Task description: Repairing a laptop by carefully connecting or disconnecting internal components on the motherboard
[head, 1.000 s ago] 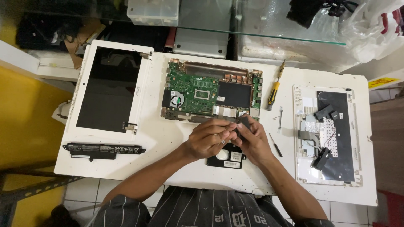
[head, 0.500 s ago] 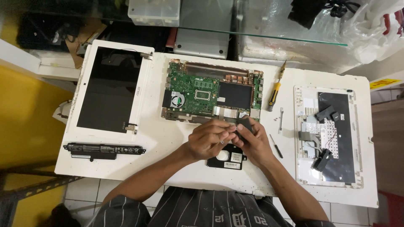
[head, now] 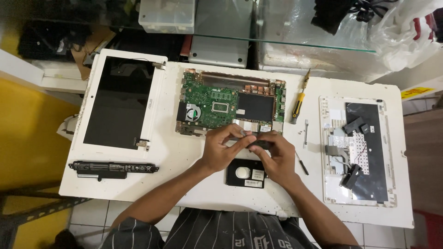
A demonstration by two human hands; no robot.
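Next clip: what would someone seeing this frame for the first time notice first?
The green laptop motherboard lies bare at the middle of the white table. Just below it, the left hand and right hand meet over a small dark part, above a black hard drive. The detached screen panel lies at the left, a keyboard case at the right, and a yellow-handled screwdriver lies beside the board.

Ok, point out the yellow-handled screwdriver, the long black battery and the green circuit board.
yellow-handled screwdriver (head: pixel 297 106): head view, on the yellow handle.
long black battery (head: pixel 113 168): head view, middle of its black body.
green circuit board (head: pixel 210 99): head view, bare green area left of the central chip.
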